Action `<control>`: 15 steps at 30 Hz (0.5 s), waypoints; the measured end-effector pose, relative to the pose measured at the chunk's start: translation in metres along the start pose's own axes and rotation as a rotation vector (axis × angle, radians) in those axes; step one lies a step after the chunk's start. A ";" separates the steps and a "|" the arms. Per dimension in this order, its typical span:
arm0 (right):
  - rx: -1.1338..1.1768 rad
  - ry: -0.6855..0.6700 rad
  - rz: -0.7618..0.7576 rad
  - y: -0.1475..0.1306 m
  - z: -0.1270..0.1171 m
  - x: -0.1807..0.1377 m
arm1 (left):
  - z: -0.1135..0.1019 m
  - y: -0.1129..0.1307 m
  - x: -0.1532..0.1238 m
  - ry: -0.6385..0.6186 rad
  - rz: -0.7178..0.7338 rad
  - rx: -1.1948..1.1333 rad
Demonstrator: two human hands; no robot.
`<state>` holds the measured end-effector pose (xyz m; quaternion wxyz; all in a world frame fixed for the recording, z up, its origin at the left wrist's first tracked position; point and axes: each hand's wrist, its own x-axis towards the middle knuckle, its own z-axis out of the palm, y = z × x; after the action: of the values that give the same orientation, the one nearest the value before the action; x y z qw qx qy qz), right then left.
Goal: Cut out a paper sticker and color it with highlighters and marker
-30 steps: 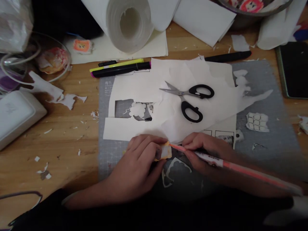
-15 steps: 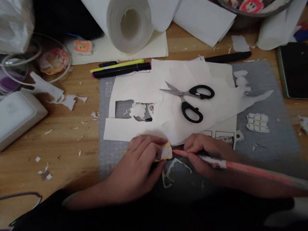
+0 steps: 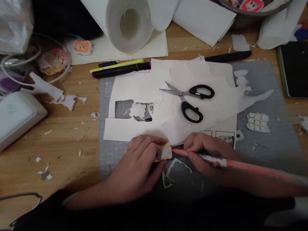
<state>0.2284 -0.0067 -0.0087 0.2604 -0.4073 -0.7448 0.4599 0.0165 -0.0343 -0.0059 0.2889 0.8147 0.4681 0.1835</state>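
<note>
Wooden and strewn with paper crumbs, the bench [image 3: 72, 141] carries a grey cutting mat [image 3: 271, 96] with a faint printed grid. At the mat's near edge lies a small paper cut-out [image 3: 165, 151], pale in the middle with a yellow-orange rim and rounded corners. The left hand [image 3: 141, 157] pins it down, its grip pinching the piece between thumb and fingertips. The right hand [image 3: 204, 150] is closed around a long orange-pink marker [image 3: 240, 165], white near the grip, held low and slanted so that its tip meets the cut-out's right edge.

Just below the cut-out a curled white offcut [image 3: 176, 165] with a scalloped outline rests on the mat. Beyond the hands spread thin, creased white sheets [image 3: 149, 86], one with a ragged window cut into it, and black-handled scissors [image 3: 192, 99] lie open on top. Farther back are a yellow highlighter [image 3: 117, 64], a black marker [image 3: 120, 70] and a broad roll of translucent white film [image 3: 128, 22].

Compared with half a second ago, the marker tip has crept slightly up and towards the cut-out; the left hand's hold is unchanged.
</note>
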 end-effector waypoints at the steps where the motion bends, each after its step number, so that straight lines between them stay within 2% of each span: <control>1: 0.001 -0.005 -0.004 0.000 0.000 0.000 | 0.000 0.000 0.000 0.001 0.001 0.000; 6: -0.020 0.011 -0.016 0.001 0.001 0.000 | -0.001 0.000 0.000 0.004 0.005 -0.001; 8: -0.022 -0.007 -0.047 0.002 0.002 -0.001 | -0.001 0.000 -0.001 0.002 0.001 -0.001; 15: -0.018 -0.060 -0.019 0.002 0.001 -0.001 | 0.000 -0.001 -0.001 0.007 0.001 0.002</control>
<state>0.2288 -0.0071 -0.0107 0.2388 -0.3886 -0.7603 0.4625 0.0156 -0.0353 -0.0068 0.2866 0.8146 0.4687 0.1861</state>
